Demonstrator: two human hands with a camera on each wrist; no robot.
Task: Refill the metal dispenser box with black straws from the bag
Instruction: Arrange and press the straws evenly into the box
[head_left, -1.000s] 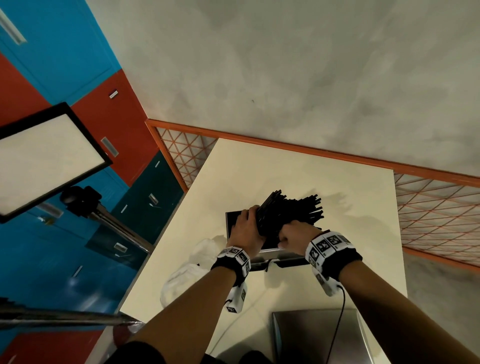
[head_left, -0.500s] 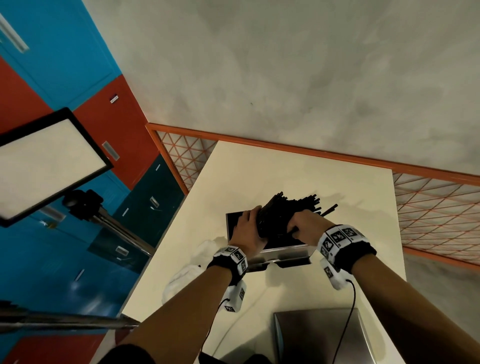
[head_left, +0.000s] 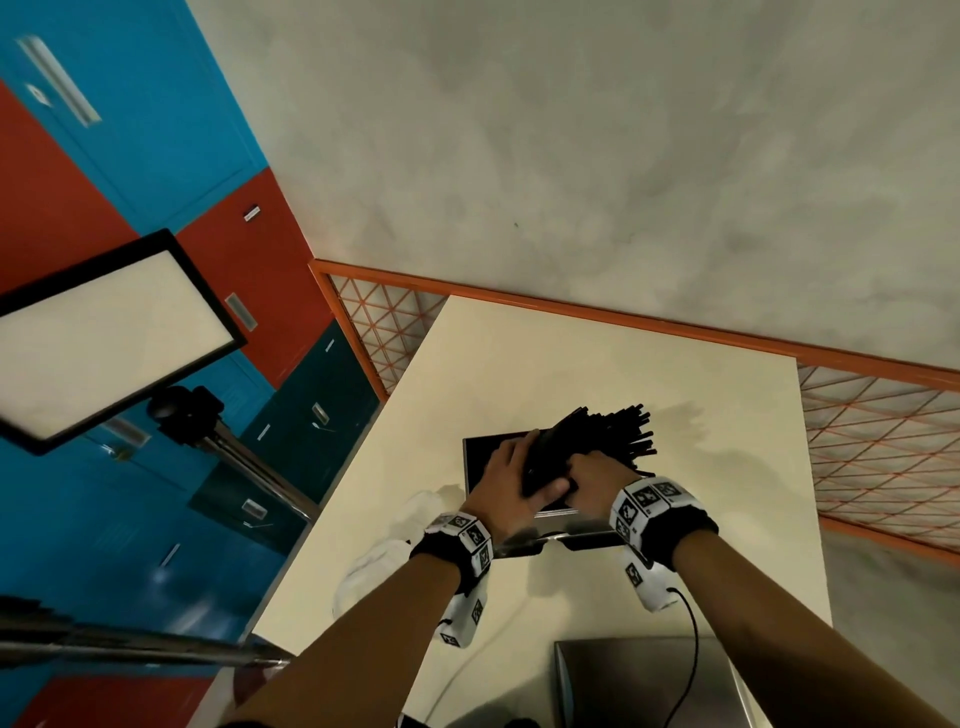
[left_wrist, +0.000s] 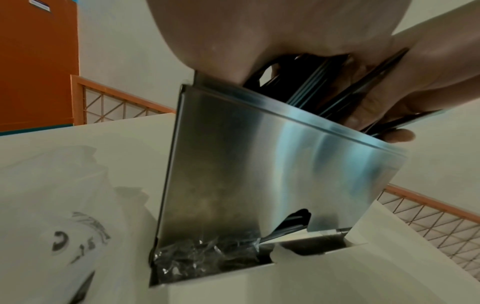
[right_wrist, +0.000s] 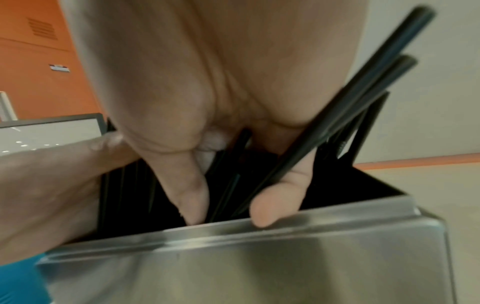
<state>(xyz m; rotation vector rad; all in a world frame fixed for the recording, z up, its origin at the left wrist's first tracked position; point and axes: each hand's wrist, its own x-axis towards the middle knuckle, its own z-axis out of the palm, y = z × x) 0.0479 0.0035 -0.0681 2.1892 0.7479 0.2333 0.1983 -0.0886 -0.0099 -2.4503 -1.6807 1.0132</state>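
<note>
Most of the job looks done: both the left hand (head_left: 506, 480) and right hand (head_left: 595, 480) grip the black straws (head_left: 597, 434) half sunk in the metal dispenser box (left_wrist: 272, 174), bag (left_wrist: 52, 205) just beside it, still needing settling.

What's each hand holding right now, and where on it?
Both grip the bundle of black straws at its lower end, over the open top of the metal dispenser box: left hand wrapped round its left side, right hand on its right.
</note>
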